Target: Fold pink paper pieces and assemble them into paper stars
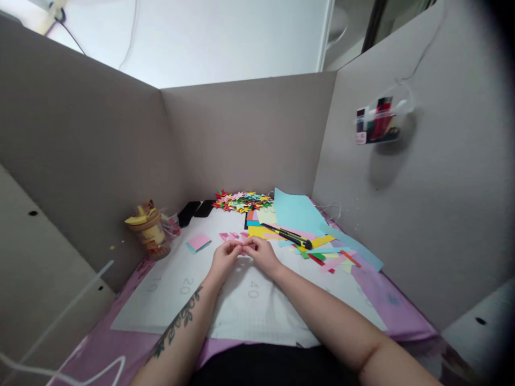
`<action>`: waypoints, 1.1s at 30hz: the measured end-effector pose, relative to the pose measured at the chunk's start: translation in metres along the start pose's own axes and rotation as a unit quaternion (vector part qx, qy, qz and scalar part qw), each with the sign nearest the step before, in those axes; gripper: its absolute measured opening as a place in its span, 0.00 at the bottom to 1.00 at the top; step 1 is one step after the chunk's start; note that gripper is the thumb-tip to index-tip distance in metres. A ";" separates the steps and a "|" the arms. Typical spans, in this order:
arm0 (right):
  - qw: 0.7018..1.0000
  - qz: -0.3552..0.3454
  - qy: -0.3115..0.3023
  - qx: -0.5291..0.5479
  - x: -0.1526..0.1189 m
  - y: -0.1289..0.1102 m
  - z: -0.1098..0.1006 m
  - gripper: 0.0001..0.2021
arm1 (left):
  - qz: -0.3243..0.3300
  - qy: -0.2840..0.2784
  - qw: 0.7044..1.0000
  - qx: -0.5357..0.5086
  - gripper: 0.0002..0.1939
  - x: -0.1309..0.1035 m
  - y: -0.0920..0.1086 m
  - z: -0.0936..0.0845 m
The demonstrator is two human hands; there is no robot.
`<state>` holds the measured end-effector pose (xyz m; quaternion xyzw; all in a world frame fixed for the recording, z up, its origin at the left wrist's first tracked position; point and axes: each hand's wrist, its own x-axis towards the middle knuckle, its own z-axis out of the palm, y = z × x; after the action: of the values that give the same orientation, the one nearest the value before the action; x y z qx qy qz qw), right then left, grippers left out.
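My left hand (227, 257) and my right hand (261, 253) meet over the middle of the white sheet (177, 305). Both are closed, fingertips pinching a small piece of pink paper (243, 246) between them; its exact shape is mostly hidden by the fingers. Just beyond the fingertips lie several small folded pink paper pieces (232, 236). Left of my left hand is a small stack of square papers (199, 243), pink on top with blue-green beneath. To the right of my right hand, a black and yellow utility knife (287, 235) rests on coloured paper.
A heap of colourful folded paper stars (241, 201) lies at the back. Light-blue paper (298, 209) and loose paper strips (322, 256) spread over the right side. At left stand a lidded cup (151, 236) and black flat objects (196, 210). Grey panels (245, 134) enclose the table.
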<state>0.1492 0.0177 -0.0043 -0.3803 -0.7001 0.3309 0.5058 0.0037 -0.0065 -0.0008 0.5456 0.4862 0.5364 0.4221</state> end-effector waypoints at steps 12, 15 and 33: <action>0.996 0.005 0.012 0.089 0.002 0.008 0.001 0.19 | -0.015 0.009 0.999 -0.035 0.14 0.002 -0.002 0.001; 0.996 -0.001 0.007 0.083 0.003 0.009 0.000 0.20 | 0.000 0.001 0.999 -0.037 0.14 0.003 -0.004 -0.001; 0.986 0.050 -0.003 0.159 0.004 0.012 0.003 0.18 | 0.065 0.011 0.995 0.076 0.10 0.001 0.000 -0.001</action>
<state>0.1483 0.0274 -0.0136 -0.3289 -0.6202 0.4638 0.5404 0.0031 -0.0060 -0.0003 0.6010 0.4934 0.5301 0.3381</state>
